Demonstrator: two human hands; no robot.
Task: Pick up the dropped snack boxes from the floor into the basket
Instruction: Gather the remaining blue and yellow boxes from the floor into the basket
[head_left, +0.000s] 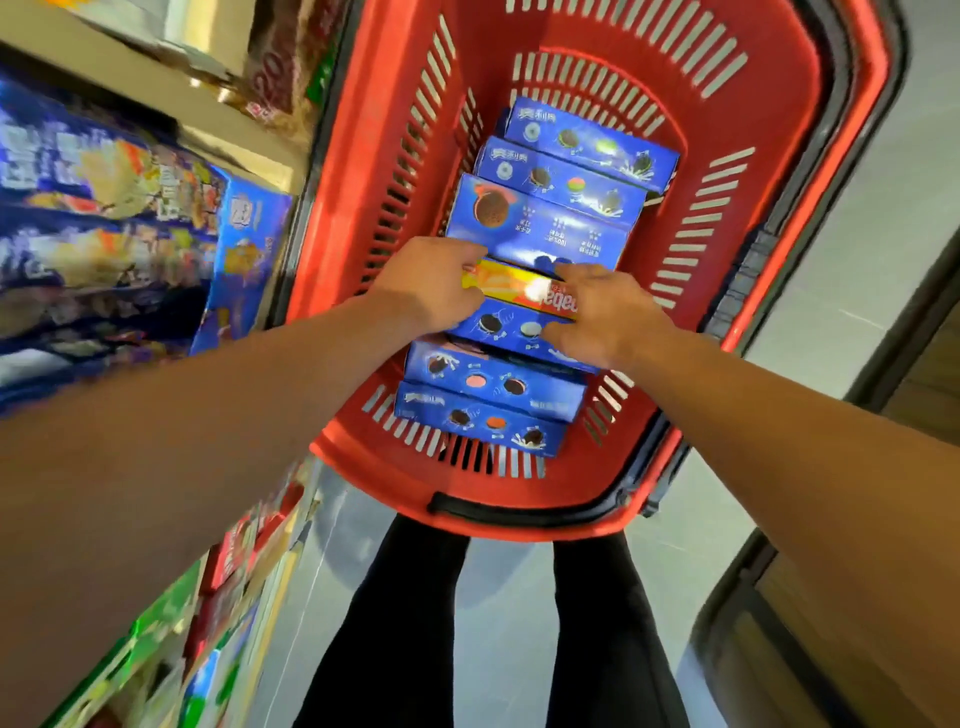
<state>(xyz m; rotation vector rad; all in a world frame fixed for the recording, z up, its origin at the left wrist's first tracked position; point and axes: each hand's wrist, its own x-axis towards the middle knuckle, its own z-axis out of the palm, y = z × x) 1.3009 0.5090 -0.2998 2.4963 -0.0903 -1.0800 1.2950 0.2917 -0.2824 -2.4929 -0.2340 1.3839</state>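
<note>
A red moulded-plastic shopping basket (769, 218) with slotted walls and a black handle folded down along its rim fills the middle of the view. It holds a row of blue cardboard cookie boxes (540, 223) — flat, glossy rectangles printed with round sandwich cookies — that runs from the far end of the basket to the near end, each box overlapping the next like shingles. Three boxes lie at the far end and three more at the near end; the nearest one (480, 422) rests against the basket's slotted near wall.

In the middle of the row sits a yellow and red cardboard snack box (511, 285), narrow and shiny, with a glare spot on its face. Both hands are on it. The left hand (431, 283) curls its fingers round the box's left end, thumb on the near side. The right hand (605, 312) grips the right end, its fingers bent over the far edge and its thumb pressed to the blue box just below.

Left of the basket stand store shelves (119, 208) crowded with blurred, colourful packages. Below the basket are two legs in black trousers (608, 634) on a smooth grey floor (509, 623).
</note>
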